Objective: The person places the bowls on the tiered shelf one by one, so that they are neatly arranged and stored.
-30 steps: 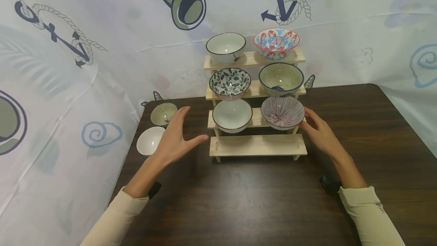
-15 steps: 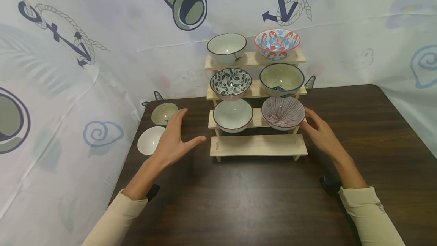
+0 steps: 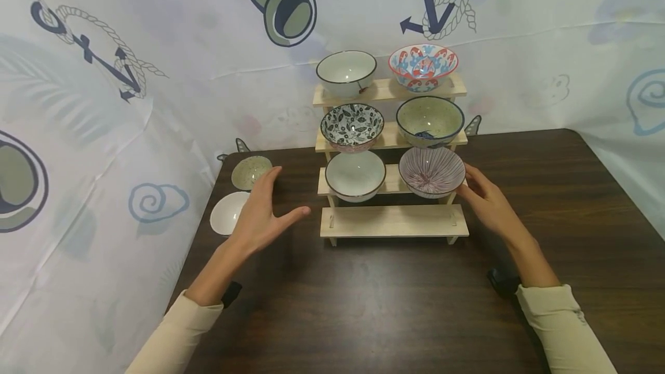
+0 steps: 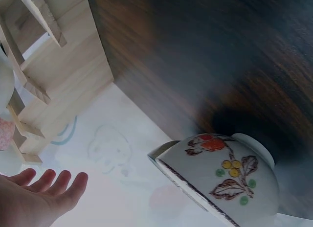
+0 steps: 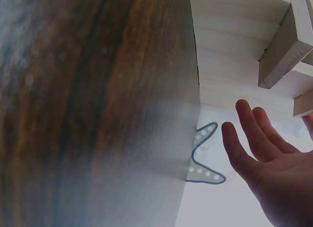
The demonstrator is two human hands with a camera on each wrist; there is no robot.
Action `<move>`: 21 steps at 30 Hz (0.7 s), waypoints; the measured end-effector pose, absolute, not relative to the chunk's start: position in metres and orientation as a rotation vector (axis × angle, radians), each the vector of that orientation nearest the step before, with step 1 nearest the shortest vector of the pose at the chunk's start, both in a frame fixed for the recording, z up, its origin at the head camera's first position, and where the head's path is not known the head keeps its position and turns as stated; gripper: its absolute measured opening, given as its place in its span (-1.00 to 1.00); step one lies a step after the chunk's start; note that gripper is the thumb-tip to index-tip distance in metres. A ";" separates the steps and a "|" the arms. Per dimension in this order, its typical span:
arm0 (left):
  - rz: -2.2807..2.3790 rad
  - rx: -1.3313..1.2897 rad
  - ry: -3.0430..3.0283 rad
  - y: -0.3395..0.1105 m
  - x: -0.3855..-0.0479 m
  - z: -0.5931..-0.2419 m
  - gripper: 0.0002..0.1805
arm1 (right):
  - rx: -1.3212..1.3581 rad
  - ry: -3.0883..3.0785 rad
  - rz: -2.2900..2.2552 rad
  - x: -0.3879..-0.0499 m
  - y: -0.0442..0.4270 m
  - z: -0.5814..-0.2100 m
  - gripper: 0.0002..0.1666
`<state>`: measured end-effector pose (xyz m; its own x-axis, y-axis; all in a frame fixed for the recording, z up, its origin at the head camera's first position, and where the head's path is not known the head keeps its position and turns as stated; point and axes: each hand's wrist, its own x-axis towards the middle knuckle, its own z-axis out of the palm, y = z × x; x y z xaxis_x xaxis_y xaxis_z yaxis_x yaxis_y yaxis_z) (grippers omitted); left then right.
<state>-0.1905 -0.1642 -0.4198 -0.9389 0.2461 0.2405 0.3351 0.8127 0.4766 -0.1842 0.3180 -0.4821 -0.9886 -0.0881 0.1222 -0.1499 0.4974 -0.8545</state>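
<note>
My right hand [image 3: 488, 204] is at the right side of a bowl with purple radiating stripes [image 3: 432, 173]. Thumb and index finger meet its edge, partly hidden by the bowl; in the right wrist view the other fingers [image 5: 254, 134] extend loosely. The bowl sits on the wooden tiered rack [image 3: 395, 221], beside a plain white bowl [image 3: 355, 175]. Empty and spread, my left hand [image 3: 257, 218] hovers left of the rack, in front of a small white bowl [image 3: 226, 214] and near a speckled green bowl [image 3: 250, 172]. In the left wrist view a bowl [image 4: 230, 173] shows painted leaves and berries outside.
Higher tiers carry a black leaf-patterned bowl [image 3: 352, 126], a green bowl [image 3: 430, 121], a dark-rimmed white bowl [image 3: 346, 73] and a red-and-blue bowl [image 3: 423, 67]. The rack stands on a dark wooden table [image 3: 363, 305], with a printed cloth [image 3: 182, 103] behind it.
My left hand has drifted slightly left, away from the rack. The right hand stays at the striped bowl, and the bowls keep their places.
</note>
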 end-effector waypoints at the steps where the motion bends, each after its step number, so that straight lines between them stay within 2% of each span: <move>1: -0.785 -0.451 -2.828 -0.165 -0.191 -0.420 0.22 | 0.215 -2.664 1.529 -0.184 0.318 -0.482 -0.26; 21: -0.736 -0.425 -2.822 -0.178 -0.195 -0.436 0.18 | 0.193 -2.658 1.557 -0.184 0.317 -0.482 -0.28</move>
<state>-0.1946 -0.1777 -0.4362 -0.9399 0.2255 0.2563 0.3219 0.8352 0.4459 -0.1837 0.3172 -0.4817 -0.9907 -0.0798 0.1099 -0.1349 0.4836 -0.8648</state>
